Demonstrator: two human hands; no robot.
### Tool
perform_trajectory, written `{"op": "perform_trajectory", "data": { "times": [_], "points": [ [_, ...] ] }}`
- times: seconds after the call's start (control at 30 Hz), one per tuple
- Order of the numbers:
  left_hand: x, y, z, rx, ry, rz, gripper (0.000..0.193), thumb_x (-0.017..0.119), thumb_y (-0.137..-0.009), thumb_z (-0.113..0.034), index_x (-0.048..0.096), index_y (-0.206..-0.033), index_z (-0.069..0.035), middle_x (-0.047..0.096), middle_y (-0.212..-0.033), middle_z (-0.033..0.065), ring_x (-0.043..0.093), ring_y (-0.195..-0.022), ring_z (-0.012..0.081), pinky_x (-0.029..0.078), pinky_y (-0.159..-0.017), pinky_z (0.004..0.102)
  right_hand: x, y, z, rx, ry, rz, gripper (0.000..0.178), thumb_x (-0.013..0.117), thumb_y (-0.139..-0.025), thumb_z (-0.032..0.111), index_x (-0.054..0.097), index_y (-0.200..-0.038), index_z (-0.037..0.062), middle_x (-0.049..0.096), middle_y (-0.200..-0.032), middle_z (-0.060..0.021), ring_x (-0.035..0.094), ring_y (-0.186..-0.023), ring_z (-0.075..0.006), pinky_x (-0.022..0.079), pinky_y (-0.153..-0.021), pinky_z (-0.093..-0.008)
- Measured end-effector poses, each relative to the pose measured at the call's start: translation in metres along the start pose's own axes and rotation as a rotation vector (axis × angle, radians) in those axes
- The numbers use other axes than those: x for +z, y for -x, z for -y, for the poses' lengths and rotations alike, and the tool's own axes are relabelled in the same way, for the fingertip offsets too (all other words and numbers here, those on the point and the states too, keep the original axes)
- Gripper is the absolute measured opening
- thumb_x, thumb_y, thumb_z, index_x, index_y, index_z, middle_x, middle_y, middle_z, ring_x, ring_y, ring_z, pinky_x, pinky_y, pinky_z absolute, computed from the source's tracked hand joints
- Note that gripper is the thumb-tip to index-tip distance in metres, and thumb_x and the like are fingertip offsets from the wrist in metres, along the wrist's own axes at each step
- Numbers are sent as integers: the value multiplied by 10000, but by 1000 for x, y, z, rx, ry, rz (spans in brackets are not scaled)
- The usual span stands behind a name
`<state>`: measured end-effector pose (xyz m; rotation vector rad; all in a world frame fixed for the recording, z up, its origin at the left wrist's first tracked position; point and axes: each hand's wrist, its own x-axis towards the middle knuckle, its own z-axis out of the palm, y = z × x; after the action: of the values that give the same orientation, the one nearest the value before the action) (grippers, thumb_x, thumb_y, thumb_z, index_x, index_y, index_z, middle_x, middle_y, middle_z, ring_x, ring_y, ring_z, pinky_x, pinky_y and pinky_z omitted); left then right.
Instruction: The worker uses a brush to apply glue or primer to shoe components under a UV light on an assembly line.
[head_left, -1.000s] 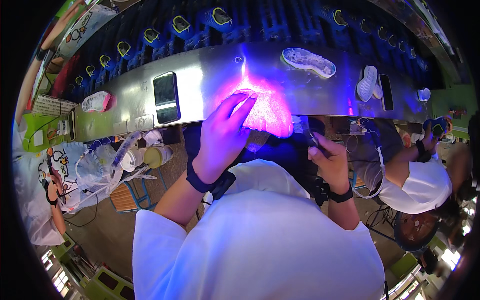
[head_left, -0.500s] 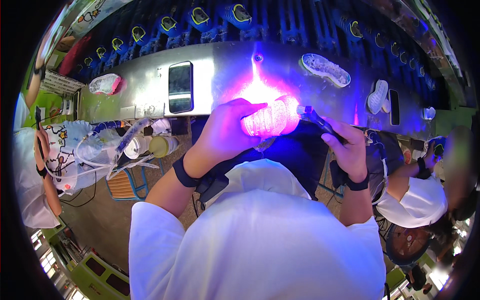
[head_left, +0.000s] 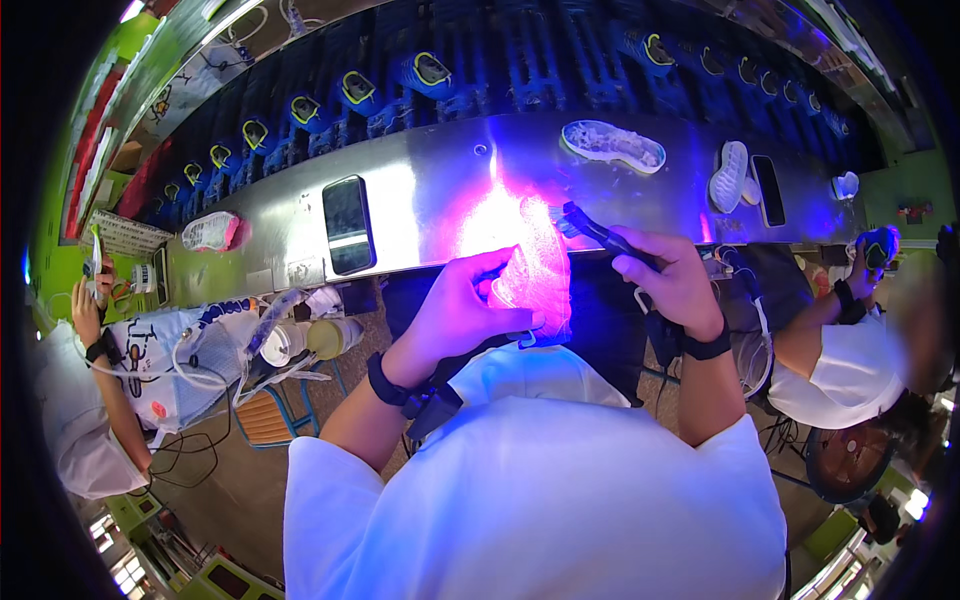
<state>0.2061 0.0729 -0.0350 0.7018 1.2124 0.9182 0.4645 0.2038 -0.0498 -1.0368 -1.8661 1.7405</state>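
The left hand [head_left: 465, 305] is spread partway, its fingers [head_left: 515, 320] curved around the near and left sides of a shoe [head_left: 540, 275], which it grips just off the near edge of the desk [head_left: 415, 195]; the shoe's skin looks grainy and faintly ribbed, washed pink and violet by strong light. The right hand [head_left: 675, 275] is closed around the slim, dark handle of a brush [head_left: 605, 234], whose short bristles stand at the shoe's upper right edge; the glare hides whether they touch. Beyond the fingers, the desk is smooth, shiny metal, carrying an elongated sole [head_left: 612, 147] with a mottled, whitish face and, farther right, a pale, ridged sole [head_left: 728, 178] near a flat black phone [head_left: 768, 190]. Left of the left fingers lie another glossy phone [head_left: 348, 226] and, well apart, a white, rough-textured shoe piece [head_left: 208, 232] with a pink end. Farther ahead, dark blue shoes [head_left: 431, 74] with yellow-green collars sit in a row on a slatted rack. Lower left of the left fingers, below the desk's edge, are a round yellowish tub [head_left: 335, 337] and a white one [head_left: 284, 344] beside it; their contents cannot be made out. Half a second ago the shoe lay more crosswise, with the brush at its right side; now its long side runs toward the body.
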Motion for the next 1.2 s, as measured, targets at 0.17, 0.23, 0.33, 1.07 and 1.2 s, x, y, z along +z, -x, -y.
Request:
{"op": "perform_trajectory", "data": {
  "times": [0.17,0.23,0.33,1.07,1.2],
  "points": [
    [-12,-3,21,28,-176,-81,811,900,-765,-164,490,-1391,148,665,-1128,86,618,-1006,128,511,-898,269,5,14,-15,-36,18,19,388,723,-915,53,668,-1296,10,705,-1000,-45,628,-879,-114,496,-825,-269],
    [-2,0,0,35,-159,-83,681,880,-796,-168,562,-1323,123,662,-1076,52,605,-988,107,509,-880,261,11,24,-18,37,-22,22,374,715,-915,51,672,-1284,8,743,-1099,-90,665,-1004,-153,496,-942,-297],
    [3,0,-4,-21,-22,-62,507,848,-834,-161,627,-1219,83,677,-1047,34,611,-977,91,513,-864,262,21,38,-25,17,-41,-12,371,706,-907,37,680,-1276,23,746,-1085,-90,668,-996,-152,501,-933,-298],
    [14,-17,6,-19,57,-276,331,769,-921,-247,655,-1072,25,693,-888,4,633,-759,40,493,-658,196,-14,57,-7,25,187,46,393,737,-871,35,693,-1261,48,728,-986,-99,663,-878,-175,500,-838,-287],
    [19,-20,4,-52,174,-279,335,681,-980,-347,630,-1058,-26,692,-785,35,676,-676,98,517,-605,224,-11,55,-3,-65,308,-29,434,744,-838,5,696,-1264,73,635,-808,-91,587,-729,-179,474,-716,-281]
  ]
}}
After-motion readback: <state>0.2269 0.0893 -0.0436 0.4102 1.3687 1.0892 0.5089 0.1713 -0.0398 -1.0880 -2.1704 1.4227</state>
